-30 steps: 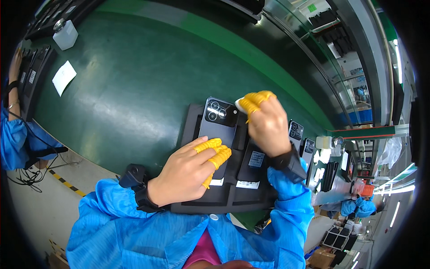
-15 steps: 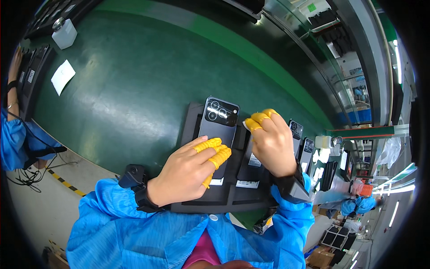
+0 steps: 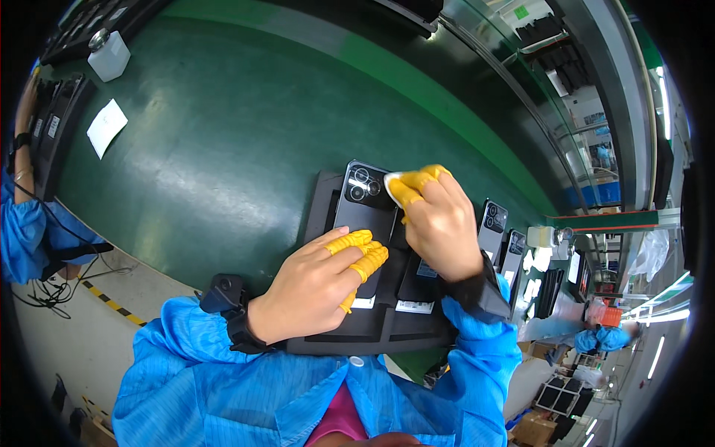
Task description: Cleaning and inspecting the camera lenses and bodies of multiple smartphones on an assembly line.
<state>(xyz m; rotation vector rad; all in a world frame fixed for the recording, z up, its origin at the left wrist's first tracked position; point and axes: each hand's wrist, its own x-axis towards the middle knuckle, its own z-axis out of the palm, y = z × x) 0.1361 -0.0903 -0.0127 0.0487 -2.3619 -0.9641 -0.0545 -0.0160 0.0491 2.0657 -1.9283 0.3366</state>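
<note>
A dark smartphone (image 3: 365, 212) lies back side up on a black foam tray (image 3: 320, 195), its camera block at the far end. My left hand (image 3: 307, 289), with yellow finger cots, grips the phone's lower half, the thumb along its left edge. My right hand (image 3: 439, 223), also in yellow cots, is closed on a small white wiping cloth (image 3: 389, 188). The cloth is at the right edge of the camera block; most of it is hidden by the fingers. A second phone (image 3: 418, 280) sits in the tray, partly covered by my right hand.
Several more phones (image 3: 492, 226) lie to the right. On the green table (image 3: 216, 141) are a white paper (image 3: 107, 128) and a white dispenser bottle (image 3: 109, 58) at left. Another person's arm (image 3: 25, 175) is beside black trays (image 3: 53, 127) at the far left.
My right hand has moved left with the white cloth, from above the second phone to the camera block of the first. My left hand stays on the phone.
</note>
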